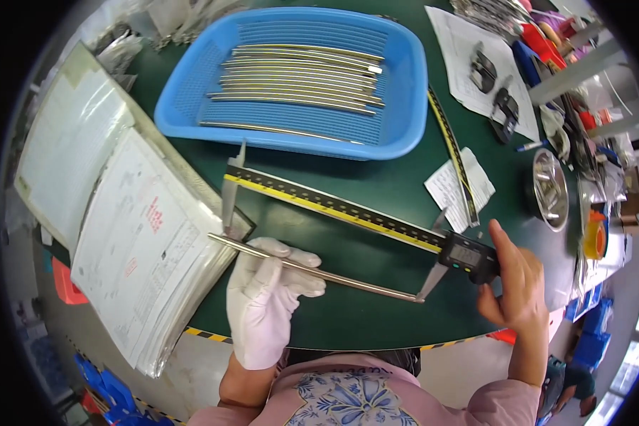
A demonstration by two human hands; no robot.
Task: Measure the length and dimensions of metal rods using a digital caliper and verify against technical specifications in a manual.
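Clutter rings the green table (376, 177): a blue plastic basket (192, 92) with slotted walls holds a loose layer of long metal rods (298, 74) at the far side, stacks of papers in clear sleeves (121, 234) lie at the left, and a second long ruler (451, 149) rests across a white note (447, 188) to the right, near a small steel bowl (550, 188) (the far right corner is a jumble too small to sort). Nothing stands between the hands and their work. A thin metal rod (348, 278), straight, smooth and dull silver, lies just above the near table edge, its long axis running from upper left to lower right, its ends set against the two jaws of a long digital caliper (334, 206). The caliper's beam, black with a yellow scale, runs parallel to the rod, just beyond it. The left hand (266, 298), in a white cloth glove, is curled around the rod near its left part. The bare right hand (515, 280) grips the caliper's sliding display head, thumb raised beside it.
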